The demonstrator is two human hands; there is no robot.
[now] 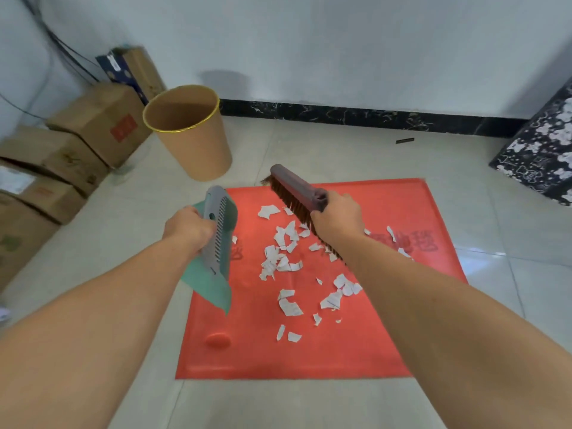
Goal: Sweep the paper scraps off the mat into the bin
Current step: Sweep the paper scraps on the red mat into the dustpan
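Both hands are busy at mid-frame. On the right, the right hand (pixel 337 216) is closed around the grey end of a hand brush (pixel 294 193), whose brown bristles point down and left and whose far tip reaches the upper edge of the red mat (pixel 356 342). On the left, the left hand (pixel 185 226) grips a green dustpan (pixel 213 258) with a grey toothed comb strip along its edge; the pan is held tilted, its blade hanging over the mat's left border.

White paper scraps (pixel 284 258) lie strewn over the middle of the mat, between the two forearms, just below and left of the brush and just right of the dustpan. The thickest cluster sits in the centre of the frame; looser pieces trail towards the lower centre, and a few lie to the right of the right wrist. Whether the bristles touch any scrap cannot be told.

Above the left hand, in the upper left centre of the frame, stands a tan bin (pixel 198 150) with a gold rim, upright and open on the floor, just off the mat's upper left corner.

Pale tiles (pixel 309 404) cover the floor. Cardboard boxes (pixel 102 122) are stacked along the left edge. A white wall with a dark marbled skirting (pixel 356 114) runs across the top, and a black-and-white patterned block (pixel 544 159) sits at the right edge.
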